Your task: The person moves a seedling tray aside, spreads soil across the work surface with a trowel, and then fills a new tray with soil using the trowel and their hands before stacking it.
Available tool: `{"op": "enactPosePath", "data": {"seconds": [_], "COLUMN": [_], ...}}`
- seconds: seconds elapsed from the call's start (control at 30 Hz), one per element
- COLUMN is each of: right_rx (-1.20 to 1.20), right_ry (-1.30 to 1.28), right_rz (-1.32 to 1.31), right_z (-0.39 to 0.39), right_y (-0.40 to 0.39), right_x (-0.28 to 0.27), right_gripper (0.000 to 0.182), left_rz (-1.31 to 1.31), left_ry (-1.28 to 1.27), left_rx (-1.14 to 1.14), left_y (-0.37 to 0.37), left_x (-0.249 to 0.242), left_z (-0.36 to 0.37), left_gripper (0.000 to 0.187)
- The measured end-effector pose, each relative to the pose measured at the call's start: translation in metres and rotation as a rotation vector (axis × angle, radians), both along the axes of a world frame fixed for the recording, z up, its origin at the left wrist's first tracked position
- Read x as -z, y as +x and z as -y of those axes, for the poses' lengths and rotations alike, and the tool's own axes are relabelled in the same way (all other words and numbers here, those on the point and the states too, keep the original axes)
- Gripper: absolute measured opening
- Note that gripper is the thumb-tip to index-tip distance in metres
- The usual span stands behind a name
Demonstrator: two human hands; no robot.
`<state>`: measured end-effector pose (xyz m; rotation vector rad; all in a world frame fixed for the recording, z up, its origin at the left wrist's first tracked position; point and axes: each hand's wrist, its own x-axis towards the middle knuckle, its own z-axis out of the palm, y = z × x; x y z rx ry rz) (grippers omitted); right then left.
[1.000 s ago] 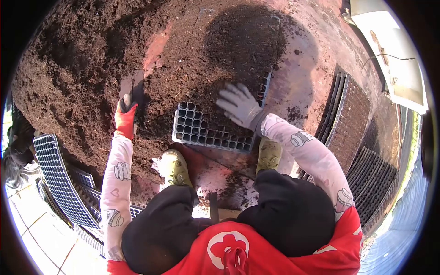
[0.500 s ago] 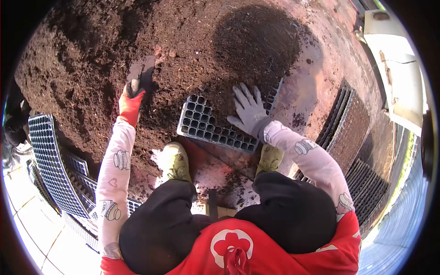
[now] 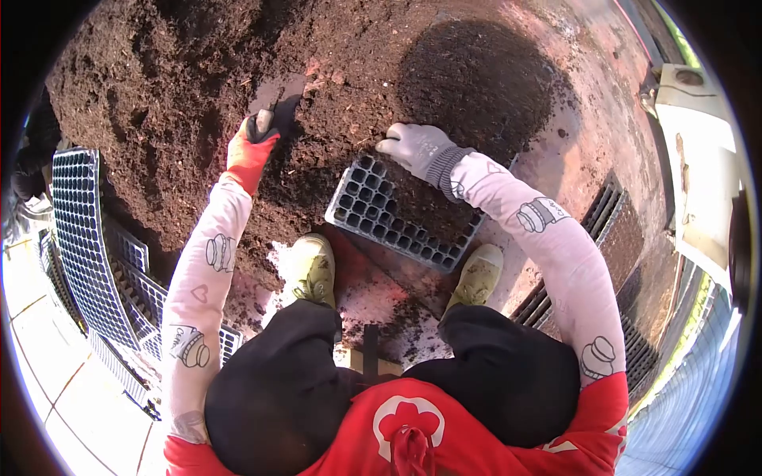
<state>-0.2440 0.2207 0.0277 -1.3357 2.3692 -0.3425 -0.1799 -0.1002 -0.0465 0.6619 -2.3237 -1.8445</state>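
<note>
My left hand, in an orange-red glove with dark fingertips, is closed round the handle of a flat-bladed trowel. The trowel's blade lies against the dark soil. A black seedling tray sits at an angle in front of my boots. Soil covers its upper right part, while cells along its left and lower sides show as dark hollows. At the tray's upper left edge is my right hand, in a grey glove, with its fingers curled and pressed together. Whatever those fingers hold is hidden under them.
Soil is heaped across the upper left. Stacked seedling trays stand at the left, and more trays lie at the right, some soil-filled. My two boots flank the tray's near side. A white panel stands at the far right.
My right hand has moved from lying spread on the tray's right half to its upper left edge, its fingers now curled. My left hand still holds the trowel. The view has shifted slightly.
</note>
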Motion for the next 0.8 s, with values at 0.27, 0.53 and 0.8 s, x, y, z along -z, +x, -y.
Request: {"op": "enactPosePath", "data": {"seconds": [0.27, 0.53, 0.8], "right_rx": [0.502, 0.565, 0.191], "right_ry": [-0.173, -0.088, -0.090], "right_rz": [-0.146, -0.311, -0.075], "right_z": [-0.056, -0.026, 0.003], "right_y": [-0.043, -0.104, -0.004], "right_x": [-0.029, 0.018, -0.007], "right_gripper": [0.032, 0.059, 0.056], "left_rz": [0.005, 0.068, 0.015], "left_ry": [0.046, -0.008, -0.027], "left_rx": [-0.049, -0.005, 0.027], "left_y": [0.000, -0.002, -0.001], "left_x": [0.004, -0.009, 0.000], "left_z": [0.000, -0.003, 0.002], "left_gripper": [0.041, 0.049, 0.042]}}
